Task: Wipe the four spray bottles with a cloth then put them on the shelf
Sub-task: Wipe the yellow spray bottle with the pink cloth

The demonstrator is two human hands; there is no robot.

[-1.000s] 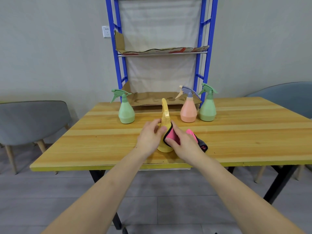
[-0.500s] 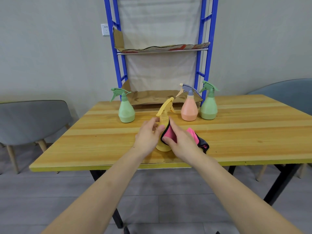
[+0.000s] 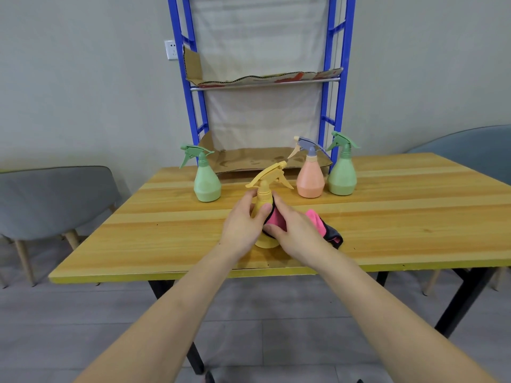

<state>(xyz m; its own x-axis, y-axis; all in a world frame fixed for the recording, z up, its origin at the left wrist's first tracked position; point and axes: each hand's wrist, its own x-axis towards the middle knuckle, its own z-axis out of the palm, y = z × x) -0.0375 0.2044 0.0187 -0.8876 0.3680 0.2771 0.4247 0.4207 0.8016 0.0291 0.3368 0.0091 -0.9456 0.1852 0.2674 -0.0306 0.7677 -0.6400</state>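
The left hand (image 3: 243, 219) is curled around the neck and shoulder of the yellow bottle (image 3: 264, 200), gripping it upright on the tabletop (image 3: 414, 217). The right hand (image 3: 296, 230) presses a pink cloth (image 3: 318, 225) against the bottle's right side, fingers closed over it, with the loose end trailing off toward 3 o'clock. To my eye this is the wiping step on the first of four. It would go best if the left hand steadies and turns the bottle a little at a time while the cloth runs from neck to base, so no side is missed; the trigger head needs a pass too. The other three wait at 12 o'clock: a green bottle (image 3: 206, 183) at 11, an orange bottle (image 3: 310, 178) and another green one (image 3: 342, 175) at 1, just before the blue shelf (image 3: 330, 78), whose cardboard-lined levels hold no bottles.
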